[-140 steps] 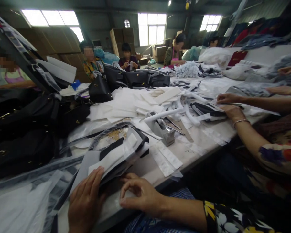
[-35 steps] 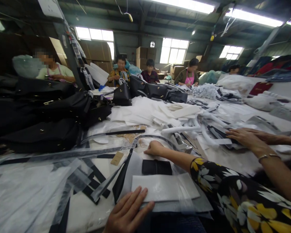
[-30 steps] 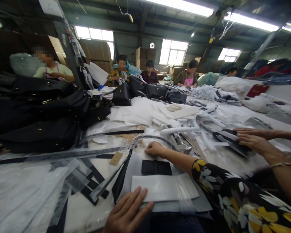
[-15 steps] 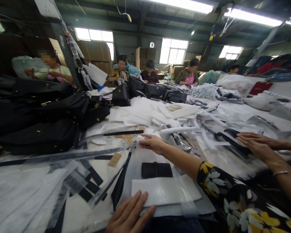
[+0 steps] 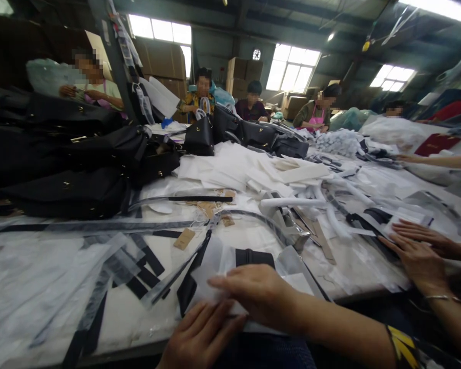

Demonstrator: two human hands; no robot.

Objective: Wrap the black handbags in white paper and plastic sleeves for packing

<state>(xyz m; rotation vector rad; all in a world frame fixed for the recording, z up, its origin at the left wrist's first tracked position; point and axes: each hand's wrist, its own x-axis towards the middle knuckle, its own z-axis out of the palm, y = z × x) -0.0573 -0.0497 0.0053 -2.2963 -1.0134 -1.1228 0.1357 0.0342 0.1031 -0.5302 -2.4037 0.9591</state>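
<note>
My left hand [image 5: 203,333] lies palm down at the table's front edge, fingers extended over the near edge of a translucent white sheet [image 5: 211,271]. Just above it, my right hand [image 5: 259,292] reaches in from the right, its fingers on the sheet and partly over my left fingers; what its curled fingers hold, if anything, is hidden. Behind my right hand sits a small black folded piece with a band [image 5: 249,257]. A black strap end [image 5: 190,287] shows at the sheet's left side. Plastic-wrapped grey material [image 5: 297,264] lies on the right.
Black bags [image 5: 65,189] are piled at the left. White sheets [image 5: 230,169] form a heap behind, near a brown tag [image 5: 184,238] and wrapped straps [image 5: 92,225]. At the right, another person's hands [image 5: 418,251] work on a black item. More people sit across the table.
My right hand has come back from the strap behind to the sheet beside my left hand. The sheet's left part is now raised toward the black piece. The view has tilted and shifted.
</note>
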